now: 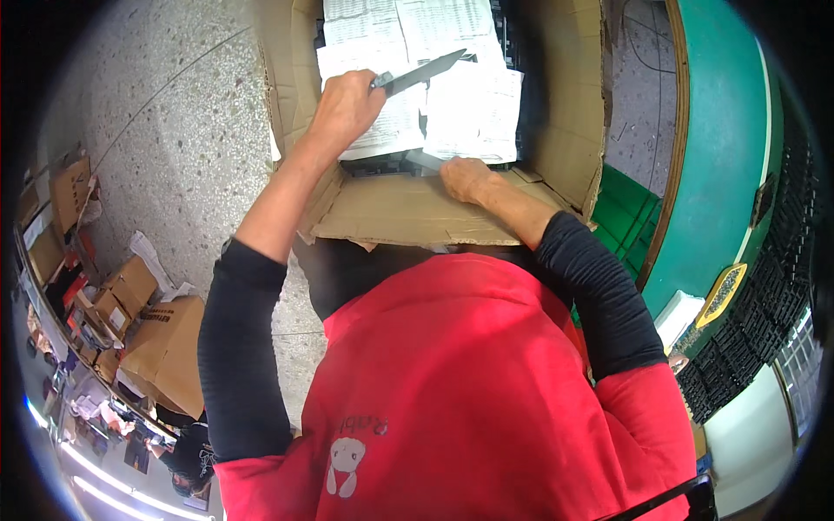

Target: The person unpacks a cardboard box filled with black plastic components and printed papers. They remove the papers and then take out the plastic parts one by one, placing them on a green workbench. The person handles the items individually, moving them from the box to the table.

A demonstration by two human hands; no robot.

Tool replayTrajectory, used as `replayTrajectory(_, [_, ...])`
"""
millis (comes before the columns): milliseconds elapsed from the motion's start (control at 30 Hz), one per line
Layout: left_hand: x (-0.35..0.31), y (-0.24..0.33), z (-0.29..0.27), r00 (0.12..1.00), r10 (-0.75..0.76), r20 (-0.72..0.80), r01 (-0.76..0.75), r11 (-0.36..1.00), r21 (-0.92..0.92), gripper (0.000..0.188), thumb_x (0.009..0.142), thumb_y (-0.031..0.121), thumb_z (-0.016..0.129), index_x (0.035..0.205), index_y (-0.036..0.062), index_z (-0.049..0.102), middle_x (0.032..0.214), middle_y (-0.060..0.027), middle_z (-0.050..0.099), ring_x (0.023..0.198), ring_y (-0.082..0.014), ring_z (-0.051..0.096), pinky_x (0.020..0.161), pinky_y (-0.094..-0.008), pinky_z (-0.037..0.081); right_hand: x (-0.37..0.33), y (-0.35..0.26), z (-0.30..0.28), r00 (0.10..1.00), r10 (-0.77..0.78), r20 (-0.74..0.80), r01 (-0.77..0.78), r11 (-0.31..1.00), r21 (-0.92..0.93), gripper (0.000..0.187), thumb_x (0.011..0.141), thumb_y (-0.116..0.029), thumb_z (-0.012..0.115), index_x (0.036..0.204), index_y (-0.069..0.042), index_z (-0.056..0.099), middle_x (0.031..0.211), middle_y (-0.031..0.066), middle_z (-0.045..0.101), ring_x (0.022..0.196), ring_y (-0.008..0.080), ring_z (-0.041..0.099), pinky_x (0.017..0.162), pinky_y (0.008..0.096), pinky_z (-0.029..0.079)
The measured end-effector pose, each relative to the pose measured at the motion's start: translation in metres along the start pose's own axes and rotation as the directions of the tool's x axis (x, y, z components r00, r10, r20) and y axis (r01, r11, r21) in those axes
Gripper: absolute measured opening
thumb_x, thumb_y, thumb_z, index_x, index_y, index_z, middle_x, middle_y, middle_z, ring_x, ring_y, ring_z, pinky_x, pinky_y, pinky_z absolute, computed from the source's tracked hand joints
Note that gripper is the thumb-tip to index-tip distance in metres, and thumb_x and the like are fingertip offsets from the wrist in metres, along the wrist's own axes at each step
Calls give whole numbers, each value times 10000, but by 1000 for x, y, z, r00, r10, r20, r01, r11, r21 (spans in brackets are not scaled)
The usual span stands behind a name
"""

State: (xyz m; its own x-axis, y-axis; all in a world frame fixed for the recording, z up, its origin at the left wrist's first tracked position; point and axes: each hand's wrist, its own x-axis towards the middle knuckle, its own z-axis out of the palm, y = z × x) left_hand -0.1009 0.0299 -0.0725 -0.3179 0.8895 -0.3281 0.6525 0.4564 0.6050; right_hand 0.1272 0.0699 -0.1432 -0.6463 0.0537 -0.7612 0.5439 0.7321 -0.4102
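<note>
An open cardboard box stands in front of me, with printed paper sheets spread inside over dark parts. My left hand is closed round one end of a flat dark-grey strip. The strip's slanted free end points right, above the sheets. At the near side of the box my right hand is closed on a lighter grey flat strip. That strip sticks out leftward from its fingers, along the near edge of the sheets. The fingers hide the rest of it.
To the right runs a green tabletop with stacked black parts, a yellow tray of small pieces and white papers. A green crate sits below. Cardboard boxes are at the left; another person is beyond them.
</note>
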Motion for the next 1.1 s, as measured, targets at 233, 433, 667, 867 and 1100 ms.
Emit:
replayTrajectory(233, [-46, 3, -1, 989, -78, 128, 81, 997, -18, 258, 796, 128, 553, 933, -77, 630, 785, -276, 630, 705, -389, 644, 674, -432, 495, 6, 3, 14, 992, -127, -7, 124, 978, -170, 204, 833, -107, 479, 855, 5, 649, 863, 207, 668, 845, 347, 662, 723, 419, 540])
replayTrajectory(433, [-55, -20, 22, 983, -77, 166, 81, 997, -18, 255, 787, 109, 550, 940, -80, 630, 809, -269, 642, 718, -382, 649, 693, -432, 507, 11, 18, 40, 987, -158, -25, 149, 964, -219, 215, 846, -133, 465, 877, -13, 640, 860, 180, 663, 853, 312, 658, 734, 404, 538])
replayTrajectory(667, [-57, -20, 28, 978, 21, 208, -20, 1000, -4, 226, 782, 84, 544, 937, -57, 632, 734, -268, 615, 694, -403, 625, 666, -444, 494, 14, 24, 43, 990, -140, -9, 137, 979, -150, 195, 804, -150, 537, 873, 4, 634, 836, 194, 652, 831, 328, 648, 746, 400, 528])
replayTrajectory(867, [-67, -21, 26, 948, 95, 304, -99, 995, -2, 210, 772, 53, 540, 933, -53, 623, 746, -275, 599, 714, -435, 595, 668, -464, 474, 18, 47, 19, 985, -76, 153, 57, 991, 125, 412, 701, -250, 717, 968, 51, 632, 901, 233, 655, 875, 356, 629, 778, 386, 505])
replayTrajectory(1100, [-87, -7, 13, 916, 219, 336, -179, 973, -144, 211, 772, 46, 535, 936, -53, 622, 814, -276, 602, 787, -425, 594, 705, -451, 470, 15, 67, 18, 968, -41, 248, -65, 911, 406, 550, 635, -240, 715, 1146, -53, 631, 910, 175, 680, 854, 280, 638, 750, 358, 493])
